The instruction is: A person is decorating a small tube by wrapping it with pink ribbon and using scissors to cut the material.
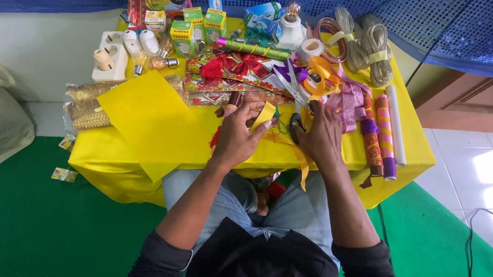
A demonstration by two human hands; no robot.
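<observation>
My left hand (236, 136) pinches a strip of yellow ribbon (265, 115) above the front of a small table draped in yellow cloth (106, 157). The ribbon trails to the right and hangs over the table's front edge (302, 168). My right hand (321, 135) rests on the table beside black-handled scissors (295, 127), fingers over the handle; whether it grips them is unclear. A short brown stick-like object (233, 101) lies just beyond my left fingers.
A yellow paper sheet (146, 120) lies at the left. Boxes of bulbs (196, 28), loose bulbs and white sockets (113, 54), red decorations (234, 68), ribbon rolls (320, 74), cable coils (360, 45) and wrapped tubes (383, 133) crowd the table. Green mat below, white bag left.
</observation>
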